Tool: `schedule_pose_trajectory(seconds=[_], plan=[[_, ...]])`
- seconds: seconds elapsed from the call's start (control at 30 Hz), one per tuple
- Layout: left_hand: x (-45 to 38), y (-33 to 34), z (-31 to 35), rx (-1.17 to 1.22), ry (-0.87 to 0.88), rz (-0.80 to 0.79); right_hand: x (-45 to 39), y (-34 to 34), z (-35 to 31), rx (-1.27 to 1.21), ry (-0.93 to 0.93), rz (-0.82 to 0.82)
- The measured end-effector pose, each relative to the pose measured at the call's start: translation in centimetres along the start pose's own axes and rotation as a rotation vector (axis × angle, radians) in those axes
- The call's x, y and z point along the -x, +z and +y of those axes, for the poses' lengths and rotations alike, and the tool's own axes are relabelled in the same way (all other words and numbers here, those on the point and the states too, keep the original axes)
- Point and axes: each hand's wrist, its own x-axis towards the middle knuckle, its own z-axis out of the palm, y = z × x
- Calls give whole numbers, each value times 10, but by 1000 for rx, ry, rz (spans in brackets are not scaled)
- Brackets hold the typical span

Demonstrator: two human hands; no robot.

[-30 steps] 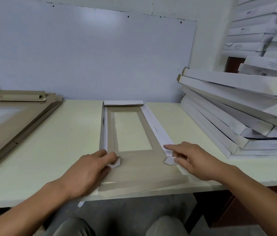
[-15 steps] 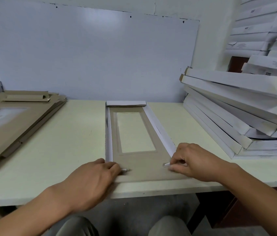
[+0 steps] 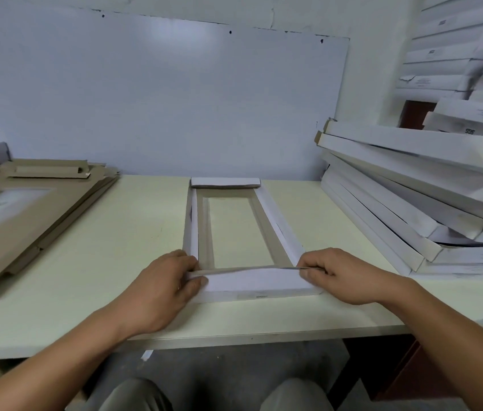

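Starting at the left end of the table (image 3: 121, 262), a stack of flat brown blanks (image 3: 35, 209) is lying there, untouched. Moving in toward the table's middle, the left hand (image 3: 160, 289) is gripping the left end of the near flap (image 3: 252, 281), fingers curled over its top edge and thumb pressing on the white face. That flap belongs to the windowed carton (image 3: 265, 229), which is lying flat on the middle of the table, reaching from near the front edge toward the table's rear, with its white side walls standing up. The flap itself is bowing a little between the two hands. This is looking like thin, light board: stiff along the creases, floppy across a long span, and easy to kink around the window cutout. So the flap's two ends, right at the corners, are the spots to hold, both at once. And the right hand (image 3: 344, 274) is doing just that, pinching the flap's right end between thumb and curled fingers. Past it, at the table's right end, a leaning pile of white boxes (image 3: 412, 209) is crowding the surface.
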Motion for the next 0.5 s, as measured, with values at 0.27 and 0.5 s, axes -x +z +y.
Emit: schedule_pose_trajectory(seconds=[0.27, 0.5], plan=[[-16, 0, -1, 32, -146, -50, -17, 12, 3, -85, 106, -27], [-38, 0, 9, -177, -275, -210, -26, 20, -3, -69, 161, 24]])
